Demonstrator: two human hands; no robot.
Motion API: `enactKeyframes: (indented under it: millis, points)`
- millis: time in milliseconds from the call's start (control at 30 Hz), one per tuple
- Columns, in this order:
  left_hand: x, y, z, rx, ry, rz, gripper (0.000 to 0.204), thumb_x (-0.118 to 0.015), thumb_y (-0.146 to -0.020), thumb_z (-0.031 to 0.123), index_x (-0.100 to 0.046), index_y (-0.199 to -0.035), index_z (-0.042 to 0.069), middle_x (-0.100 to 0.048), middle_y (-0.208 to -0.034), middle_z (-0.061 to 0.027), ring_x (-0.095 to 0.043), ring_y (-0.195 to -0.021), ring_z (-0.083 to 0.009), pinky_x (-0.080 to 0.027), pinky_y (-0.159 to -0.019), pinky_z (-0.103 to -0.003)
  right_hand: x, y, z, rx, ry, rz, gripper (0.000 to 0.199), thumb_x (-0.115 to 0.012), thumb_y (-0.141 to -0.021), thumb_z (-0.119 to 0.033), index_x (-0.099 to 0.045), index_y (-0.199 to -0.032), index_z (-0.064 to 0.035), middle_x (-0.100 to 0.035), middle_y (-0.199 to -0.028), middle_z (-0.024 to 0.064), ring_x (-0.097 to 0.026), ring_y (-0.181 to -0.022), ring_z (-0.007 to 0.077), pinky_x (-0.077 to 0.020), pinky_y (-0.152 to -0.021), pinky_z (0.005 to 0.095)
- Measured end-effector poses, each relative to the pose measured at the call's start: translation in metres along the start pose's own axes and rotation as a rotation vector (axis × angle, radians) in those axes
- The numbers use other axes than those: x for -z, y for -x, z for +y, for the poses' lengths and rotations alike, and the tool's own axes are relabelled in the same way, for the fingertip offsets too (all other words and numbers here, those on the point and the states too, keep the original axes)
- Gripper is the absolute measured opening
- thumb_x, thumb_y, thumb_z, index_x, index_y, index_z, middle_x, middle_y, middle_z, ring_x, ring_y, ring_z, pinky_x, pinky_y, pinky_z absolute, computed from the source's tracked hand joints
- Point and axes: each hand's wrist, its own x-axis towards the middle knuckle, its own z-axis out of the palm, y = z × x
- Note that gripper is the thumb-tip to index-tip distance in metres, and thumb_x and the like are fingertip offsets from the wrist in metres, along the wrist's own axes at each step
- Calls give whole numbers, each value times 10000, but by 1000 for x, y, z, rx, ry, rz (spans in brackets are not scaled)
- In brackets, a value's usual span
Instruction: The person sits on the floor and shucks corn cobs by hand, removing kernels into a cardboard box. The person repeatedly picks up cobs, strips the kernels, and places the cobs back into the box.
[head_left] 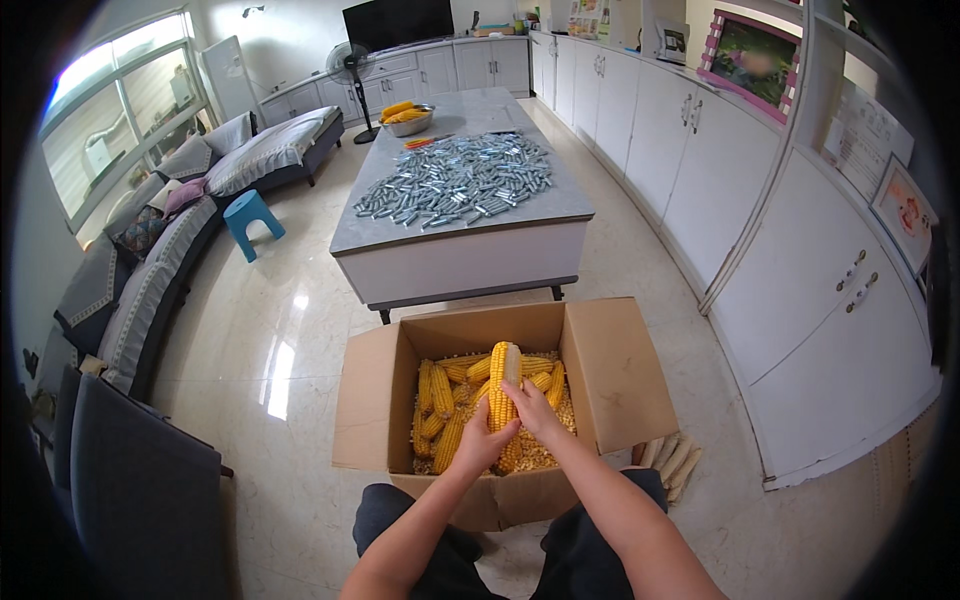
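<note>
I hold one yellow corn cob (pixel 499 378) upright over an open cardboard box (pixel 366 400). My left hand (pixel 483 443) grips its lower part from the left. My right hand (pixel 531 408) grips it from the right, a little higher, with the thumb on the kernels. One side of the cob near the top is bare and pale. Inside the box lie several more yellow cobs (pixel 440 398) on a bed of loose kernels (pixel 540 452).
Bare pale cobs (pixel 675 458) lie on the floor right of the box. Ahead stands a grey-topped table (pixel 470 222) covered with small metal pieces (pixel 455 180) and a bowl of corn (pixel 407 117). Sofas (pixel 150 280) and a blue stool (pixel 250 220) line the left, white cabinets (pixel 800 300) the right.
</note>
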Motion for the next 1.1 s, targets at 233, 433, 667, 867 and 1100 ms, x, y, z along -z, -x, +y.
enactKeyframes:
  millis: [233,433,667,867,1100]
  points:
    - [0,5,7,8,-78,21,479,-617,-805,130,-402,-1196,-44,-559,-1023,-94,-534,-910,-129,-438,-784,-249,-2,9,-20,47,193,79,492,-397,-908,-395,-478,-1095,53,-594,-923,175,-568,-869,260,-430,-762,338]
    - [-2,3,7,-10,18,19,486,-628,-799,137,-408,-1193,-43,-567,-1014,-96,-546,-906,-134,-444,-778,-246,-5,3,-15,49,104,107,433,-402,-925,-348,-464,-1112,37,-560,-998,91,-541,-858,166,-423,-773,264]
    - [11,-3,9,160,386,-21,485,-628,-815,148,-403,-1213,-13,-546,-1023,-57,-538,-896,-109,-444,-768,-233,0,28,-77,-188,-426,-171,395,-491,-891,-290,-412,-1210,-72,-554,-990,59,-592,-802,130,-503,-622,266]
    - [7,-3,3,76,290,-76,522,-612,-830,156,-355,-1258,-1,-527,-1037,-54,-513,-917,-104,-430,-791,-234,-2,10,-40,-58,-338,-187,379,-489,-896,-252,-423,-1193,-26,-553,-986,58,-560,-841,129,-468,-718,255]
    - [2,0,3,-50,99,-96,520,-597,-840,146,-345,-1272,5,-527,-1057,-61,-513,-931,-109,-429,-793,-232,-4,13,-34,-51,-404,-6,353,-465,-907,-257,-461,-1145,3,-551,-997,65,-531,-905,137,-427,-803,267]
